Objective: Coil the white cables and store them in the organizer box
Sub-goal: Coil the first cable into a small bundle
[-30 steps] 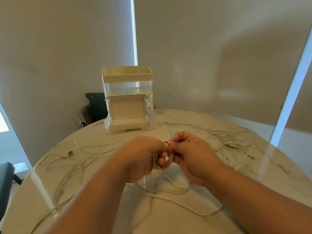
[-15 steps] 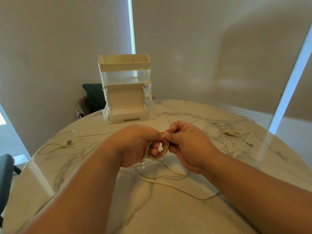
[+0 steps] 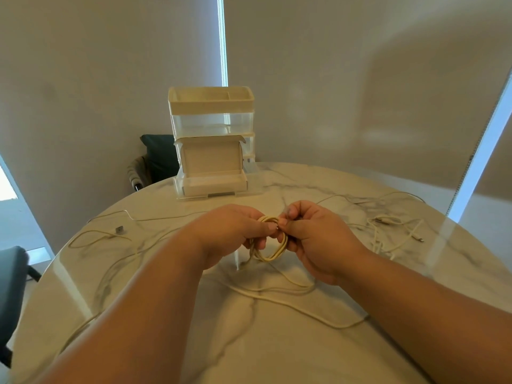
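A small coil of white cable (image 3: pixel 273 252) hangs between both hands above the middle of the round marble table (image 3: pixel 249 342). My left hand (image 3: pixel 230 231) grips the coil's left side with curled fingers. My right hand (image 3: pixel 313 239) pinches the cable at the coil's top with thumb and forefinger. The cable's loose tail (image 3: pixel 291 303) trails over the table toward me. The white organizer box (image 3: pixel 212 145) stands at the table's far edge, its lower drawer (image 3: pixel 214 184) pulled open.
Loose white cables lie on the left (image 3: pixel 105 234) with a small plug (image 3: pixel 119 230), and in a tangle on the right (image 3: pixel 393 234). A dark chair (image 3: pixel 158 159) stands behind the table, another dark seat (image 3: pixel 11 286) at far left. Window blinds fill the background.
Both hands stay together on the coil, working it; the coil now hangs lower and more open between them. The camera view shifted slightly.
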### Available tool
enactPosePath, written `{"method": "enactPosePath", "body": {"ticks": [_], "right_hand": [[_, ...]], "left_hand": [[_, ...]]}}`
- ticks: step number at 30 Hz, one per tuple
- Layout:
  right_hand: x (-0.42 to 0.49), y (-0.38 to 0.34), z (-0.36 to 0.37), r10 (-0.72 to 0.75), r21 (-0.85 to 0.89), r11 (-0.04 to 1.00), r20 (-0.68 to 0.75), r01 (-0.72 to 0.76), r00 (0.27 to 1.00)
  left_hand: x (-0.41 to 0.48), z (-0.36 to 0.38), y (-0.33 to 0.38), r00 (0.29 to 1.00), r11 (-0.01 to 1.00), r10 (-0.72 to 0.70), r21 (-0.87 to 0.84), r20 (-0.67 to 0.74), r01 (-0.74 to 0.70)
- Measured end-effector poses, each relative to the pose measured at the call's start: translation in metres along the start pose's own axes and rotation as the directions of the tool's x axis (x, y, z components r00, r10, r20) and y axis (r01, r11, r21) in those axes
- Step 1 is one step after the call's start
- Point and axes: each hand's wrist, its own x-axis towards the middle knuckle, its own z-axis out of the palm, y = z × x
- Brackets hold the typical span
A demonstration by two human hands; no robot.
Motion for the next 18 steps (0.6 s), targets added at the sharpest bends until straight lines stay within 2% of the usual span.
{"method": "enactPosePath", "body": {"ticks": [2,4,6,8,10,12,13,15,16,17,18], "right_hand": [[0.000,0.001,-0.001,-0.016,-0.014,1.000,0.007,0.016,1.000],[0.001,0.002,0.000,-0.038,-0.035,0.999,0.011,0.038,0.999],[0.001,0.001,-0.001,-0.050,-0.037,0.998,0.012,0.050,0.999],[0.002,-0.001,-0.003,-0.061,-0.030,0.998,-0.002,0.061,0.998],[0.003,-0.005,-0.006,-0.078,-0.022,0.997,-0.018,0.077,0.997],[0.005,-0.008,-0.007,-0.082,-0.010,0.997,-0.026,0.082,0.996],[0.005,-0.008,-0.008,-0.078,-0.001,0.997,-0.032,0.078,0.996],[0.006,-0.008,-0.011,-0.057,0.034,0.998,-0.056,0.059,0.997],[0.006,-0.008,-0.012,-0.046,0.062,0.997,-0.065,0.050,0.997],[0.007,-0.008,-0.013,-0.038,0.087,0.995,-0.071,0.044,0.997],[0.007,-0.008,-0.014,-0.036,0.103,0.994,-0.075,0.044,0.997]], "left_hand": [[0.003,0.003,-0.002,0.998,0.997,-0.053,0.050,-0.022,0.054],[0.007,0.006,-0.004,0.987,0.984,-0.079,0.146,-0.139,0.099],[0.009,0.014,-0.003,0.959,0.959,-0.044,0.258,-0.281,0.120],[0.009,0.024,-0.001,0.941,0.964,0.013,0.255,-0.338,0.078],[0.011,0.031,0.000,0.949,0.999,-0.004,0.037,-0.316,0.017],[0.012,0.033,0.001,0.963,0.969,-0.050,-0.247,-0.266,-0.018],[0.011,0.032,0.002,0.974,0.913,-0.073,-0.407,-0.216,-0.022],[0.006,0.031,0.009,0.997,0.673,-0.065,-0.739,-0.041,0.014],[0.003,0.030,0.013,0.999,0.572,-0.051,-0.820,0.006,0.035],[0.001,0.028,0.016,0.998,0.533,-0.060,-0.846,0.006,0.037],[0.001,0.028,0.018,0.994,0.560,-0.100,-0.828,-0.043,0.020]]}}
